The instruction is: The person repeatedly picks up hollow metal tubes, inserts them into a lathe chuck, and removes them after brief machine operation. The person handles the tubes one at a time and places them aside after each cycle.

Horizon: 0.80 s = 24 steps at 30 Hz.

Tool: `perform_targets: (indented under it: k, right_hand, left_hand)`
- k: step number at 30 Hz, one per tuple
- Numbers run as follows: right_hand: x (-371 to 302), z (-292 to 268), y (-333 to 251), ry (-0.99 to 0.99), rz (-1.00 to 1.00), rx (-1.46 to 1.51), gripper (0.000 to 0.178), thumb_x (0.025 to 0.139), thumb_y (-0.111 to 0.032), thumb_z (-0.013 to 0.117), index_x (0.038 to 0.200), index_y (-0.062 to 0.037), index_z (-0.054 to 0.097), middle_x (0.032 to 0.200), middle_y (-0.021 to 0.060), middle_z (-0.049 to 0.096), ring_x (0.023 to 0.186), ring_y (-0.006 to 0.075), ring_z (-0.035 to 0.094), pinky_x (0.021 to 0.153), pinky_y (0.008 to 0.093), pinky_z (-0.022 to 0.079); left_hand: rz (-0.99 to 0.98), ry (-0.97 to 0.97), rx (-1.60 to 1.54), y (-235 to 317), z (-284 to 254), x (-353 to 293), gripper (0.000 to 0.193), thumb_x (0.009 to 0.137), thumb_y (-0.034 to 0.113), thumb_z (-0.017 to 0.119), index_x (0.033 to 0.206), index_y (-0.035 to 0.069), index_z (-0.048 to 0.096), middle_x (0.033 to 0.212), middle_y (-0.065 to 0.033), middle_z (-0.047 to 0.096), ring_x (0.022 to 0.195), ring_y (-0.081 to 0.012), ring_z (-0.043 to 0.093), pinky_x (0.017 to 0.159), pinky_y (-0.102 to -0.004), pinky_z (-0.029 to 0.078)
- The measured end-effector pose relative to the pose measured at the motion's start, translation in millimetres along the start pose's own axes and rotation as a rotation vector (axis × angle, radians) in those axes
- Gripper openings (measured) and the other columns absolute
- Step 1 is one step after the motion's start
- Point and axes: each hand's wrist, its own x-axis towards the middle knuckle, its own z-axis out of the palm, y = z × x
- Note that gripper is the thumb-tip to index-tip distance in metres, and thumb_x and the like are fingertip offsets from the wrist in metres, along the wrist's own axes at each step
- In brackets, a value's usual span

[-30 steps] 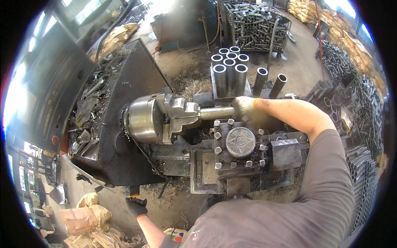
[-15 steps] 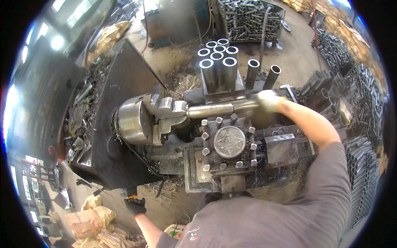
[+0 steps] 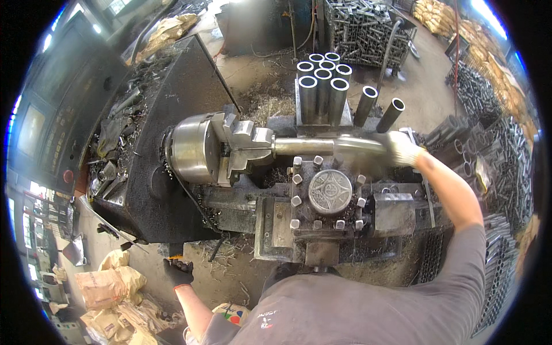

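My left hand [image 3: 179, 271], in a black glove with an orange cuff, is closed at a small orange-yellow piece [image 3: 175, 257] below the lathe's headstock. Only a little of that piece shows. My right hand [image 3: 406, 148], in a pale glove, is at the right end of a shiny metal tube [image 3: 361, 146]; its fingers are smeared by motion and a dark blur lies beside them. The tube lines up with a bright round bar [image 3: 303, 146] that juts from the lathe chuck [image 3: 195, 149]. In front sits the square tool post [image 3: 330, 195], ringed with bolts.
Several upright tubes [image 3: 323, 95] stand clustered behind the bar, with two leaning tubes [image 3: 366, 106] to their right. Metal chips cover the headstock top [image 3: 123, 132]. A crate of metal parts [image 3: 368, 37] is at the back; paper sacks [image 3: 112, 287] lie at lower left.
The view has shifted, so the lathe appears farther right. My right hand has moved rightward along the tube, and more of the tube shows. My left hand stays near the orange-yellow piece.
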Motion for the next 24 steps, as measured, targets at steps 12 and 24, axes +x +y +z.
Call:
perform_targets:
  k: [12,24]
  right_hand:
    - [80,-9,-56,0.169,-0.146,0.034,0.052,0.074,-0.026,0.081,0.118,-0.0014,0.067,0.096,0.0240,0.075,0.093,0.0422,0.074,0.084,0.0486,0.059]
    - [59,-3,-44,0.055,-0.085,-0.353,0.031,0.079,-0.025,0.077,0.103,-0.0072,0.073,0.090,0.0217,0.075,0.087,0.0403,0.075,0.079,0.0505,0.058]
  left_hand:
    - [0.125,-0.164,0.190,-1,-20,23,0.039,0.107,0.046,0.054,0.077,0.022,0.052,0.064,0.0031,0.047,0.055,-0.0174,0.045,0.077,-0.0542,0.054]
    - [1.452,0.184,0.909,-26,-11,-1,0.032,0.112,0.036,0.053,0.113,0.008,0.068,0.077,-0.0064,0.064,0.066,-0.0169,0.062,0.062,-0.0350,0.051]
